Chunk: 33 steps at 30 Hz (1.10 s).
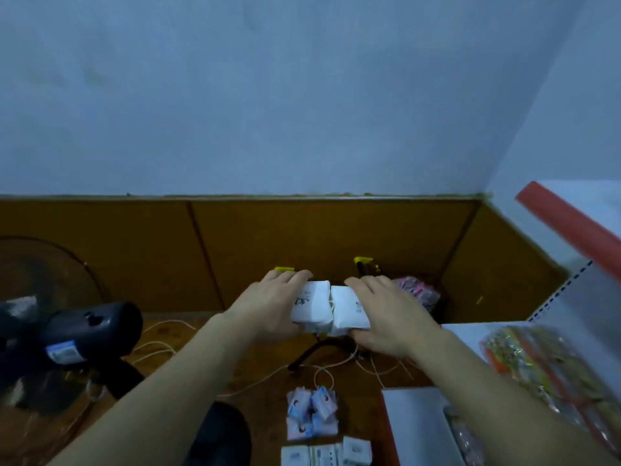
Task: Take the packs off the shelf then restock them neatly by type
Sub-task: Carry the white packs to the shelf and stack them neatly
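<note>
I hold white packs [327, 307] out in front of me at mid-frame, pressed side by side between both hands. My left hand [270, 306] grips the left pack, fingers over its top and thumb underneath. My right hand [389, 312] grips the right pack the same way. On the wooden floor below lie several pink and blue packs [311, 412] and a row of white packs [326, 454]. A pink pack [418, 292] lies further back on the right. The shelf [420, 428] with red edging stands at the right, with orange-patterned packs [537, 361] on it.
A floor fan [50, 317] with a dark motor housing stands at the left. White cables [161, 348] trail across the floor. A black stand with yellow clips [363, 262] sits behind the held packs. Wood panelling and a blue wall close the back.
</note>
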Tool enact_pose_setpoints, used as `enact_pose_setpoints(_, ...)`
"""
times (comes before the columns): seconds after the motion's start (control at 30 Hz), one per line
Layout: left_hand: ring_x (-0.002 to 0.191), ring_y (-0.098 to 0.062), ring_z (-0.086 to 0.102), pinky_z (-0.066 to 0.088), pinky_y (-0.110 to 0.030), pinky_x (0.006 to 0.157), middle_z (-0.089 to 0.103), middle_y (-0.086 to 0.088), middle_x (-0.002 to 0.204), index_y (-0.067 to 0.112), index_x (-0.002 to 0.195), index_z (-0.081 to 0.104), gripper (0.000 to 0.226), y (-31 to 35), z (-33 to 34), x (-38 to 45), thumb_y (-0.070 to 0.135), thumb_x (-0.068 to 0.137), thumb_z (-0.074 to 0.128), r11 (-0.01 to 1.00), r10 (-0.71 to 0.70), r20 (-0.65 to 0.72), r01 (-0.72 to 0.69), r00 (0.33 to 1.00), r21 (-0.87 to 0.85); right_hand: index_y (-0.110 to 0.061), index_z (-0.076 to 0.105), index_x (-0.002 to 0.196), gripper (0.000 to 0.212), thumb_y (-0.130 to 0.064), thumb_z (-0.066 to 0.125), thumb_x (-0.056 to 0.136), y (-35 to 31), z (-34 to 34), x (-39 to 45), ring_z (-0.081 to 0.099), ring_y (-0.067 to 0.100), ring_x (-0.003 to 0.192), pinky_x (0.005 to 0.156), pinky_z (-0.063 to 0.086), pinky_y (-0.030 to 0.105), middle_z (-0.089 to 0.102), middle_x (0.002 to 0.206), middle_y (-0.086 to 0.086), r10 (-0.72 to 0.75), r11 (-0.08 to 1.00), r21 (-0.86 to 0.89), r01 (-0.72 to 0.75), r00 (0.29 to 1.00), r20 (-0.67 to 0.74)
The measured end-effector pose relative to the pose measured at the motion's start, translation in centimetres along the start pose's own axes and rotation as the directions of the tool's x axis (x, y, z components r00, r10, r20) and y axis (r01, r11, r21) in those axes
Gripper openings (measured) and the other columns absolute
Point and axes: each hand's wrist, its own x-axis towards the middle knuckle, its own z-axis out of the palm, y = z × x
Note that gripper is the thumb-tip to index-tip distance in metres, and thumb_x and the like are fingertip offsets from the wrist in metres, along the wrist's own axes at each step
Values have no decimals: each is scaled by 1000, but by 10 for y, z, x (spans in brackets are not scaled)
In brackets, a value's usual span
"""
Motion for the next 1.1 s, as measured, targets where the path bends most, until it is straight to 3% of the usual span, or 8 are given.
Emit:
enact_pose_setpoints(0.17,122,-20,42,46,-41,99,48,5,136,30,146,31,85,30,-86,-12,50,76,73,997,60,-67,-56,996,48,-30,29,142,79,-54,67,77,2,-87,-23,43,21,124,92,50,42,44,135,-6,18,999,-45,-21,997,-74)
enact_pose_setpoints(0.33,122,-23,45,45,-40,98,48,1,133,27,148,32,87,61,-154,-20,46,75,75,989,148,-128,-143,981,47,-32,37,140,81,-61,65,70,1,-163,-54,49,23,119,94,49,44,52,128,-3,80,993,-74,-89,989,-124)
enact_pose_setpoints(0.6,122,-26,48,44,-37,99,50,-5,132,21,146,37,83,111,-208,-26,42,77,79,918,397,-149,-394,906,45,-31,41,141,75,-53,68,75,-18,-226,-137,49,23,120,95,47,39,52,129,-1,298,944,-75,-320,930,-216)
enact_pose_setpoints(0.8,122,-25,49,43,-35,101,50,-3,134,22,148,36,86,175,-216,-36,43,76,80,800,599,-119,-598,792,45,-31,32,149,88,-58,63,73,-36,-239,-223,47,23,116,95,48,45,51,127,1,497,845,-83,-529,832,-245)
enact_pose_setpoints(0.87,121,-25,50,44,-37,101,51,-3,133,24,147,38,86,203,-212,-40,43,75,81,755,654,-112,-655,749,33,-28,36,147,87,-61,64,72,-41,-240,-255,49,24,115,96,47,44,53,126,1,548,810,-73,-582,795,-261)
enact_pose_setpoints(0.97,122,-27,50,43,-35,101,51,-4,134,23,147,37,86,253,-207,-55,44,76,81,658,752,-99,-752,652,51,-27,40,145,90,-66,62,68,-55,-242,-314,50,25,121,101,45,43,54,133,2,633,739,-47,-673,716,-294)
enact_pose_setpoints(1.1,117,-25,53,45,-38,100,55,-3,130,25,146,39,85,327,-202,-90,47,74,80,494,867,-101,-868,488,54,-27,36,147,86,-55,71,74,-76,-247,-403,47,25,121,99,46,42,52,132,1,751,591,-55,-805,574,-327)
